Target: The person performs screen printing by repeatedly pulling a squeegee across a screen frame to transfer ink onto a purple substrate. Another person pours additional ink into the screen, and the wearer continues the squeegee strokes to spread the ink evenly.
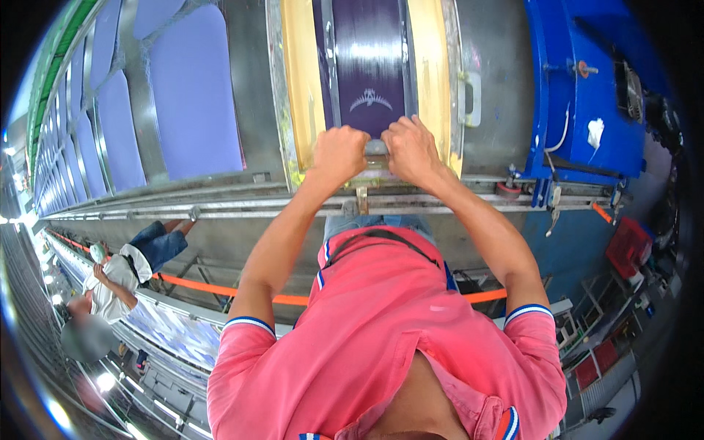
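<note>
In front of me lies a printing screen with a pale metal frame [279,95], yellow margins [299,73] and a glossy dark purple middle [369,59]. A pale arched crest design [371,98] shows in the purple. My left hand [341,155] and my right hand [412,152] are closed side by side at the screen's near end. Between them shows part of a narrow crosswise bar [377,149], which looks like a squeegee; both hands grip it, and my fingers hide most of it.
Lavender panels [194,92] lie in rows on the long table to the left. A blue machine frame [579,95] stands at the right, above a red crate [629,248]. Metal rails [264,207] edge the table near me. Another person [121,271] is at the lower left.
</note>
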`<state>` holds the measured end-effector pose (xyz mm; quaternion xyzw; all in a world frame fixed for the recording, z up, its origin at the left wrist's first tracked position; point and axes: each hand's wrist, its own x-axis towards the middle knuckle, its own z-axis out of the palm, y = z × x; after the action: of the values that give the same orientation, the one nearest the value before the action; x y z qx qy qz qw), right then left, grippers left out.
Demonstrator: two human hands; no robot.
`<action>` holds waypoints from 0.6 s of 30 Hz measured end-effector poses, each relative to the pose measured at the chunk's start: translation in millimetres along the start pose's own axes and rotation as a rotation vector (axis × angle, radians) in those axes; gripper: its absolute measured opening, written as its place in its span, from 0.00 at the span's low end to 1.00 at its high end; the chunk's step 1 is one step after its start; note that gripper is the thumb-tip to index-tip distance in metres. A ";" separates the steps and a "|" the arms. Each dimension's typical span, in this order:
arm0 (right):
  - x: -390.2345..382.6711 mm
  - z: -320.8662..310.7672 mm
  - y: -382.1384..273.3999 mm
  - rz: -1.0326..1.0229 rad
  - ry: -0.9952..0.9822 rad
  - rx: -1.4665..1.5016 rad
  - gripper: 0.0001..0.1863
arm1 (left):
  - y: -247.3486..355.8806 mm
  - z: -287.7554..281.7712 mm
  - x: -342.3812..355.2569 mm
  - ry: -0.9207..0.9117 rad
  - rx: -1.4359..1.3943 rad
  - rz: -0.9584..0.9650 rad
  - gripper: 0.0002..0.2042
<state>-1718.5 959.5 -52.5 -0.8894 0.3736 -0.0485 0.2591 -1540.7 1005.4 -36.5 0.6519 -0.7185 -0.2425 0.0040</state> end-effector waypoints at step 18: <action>293.5 -101.5 127.0 -0.005 0.155 -0.092 0.08 | -99.8 -136.0 280.0 0.282 0.170 0.081 0.14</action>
<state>-1617.9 639.5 -59.8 -0.8948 0.3922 -0.1006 0.1881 -1445.6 692.7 -38.7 0.6480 -0.7543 -0.0869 0.0594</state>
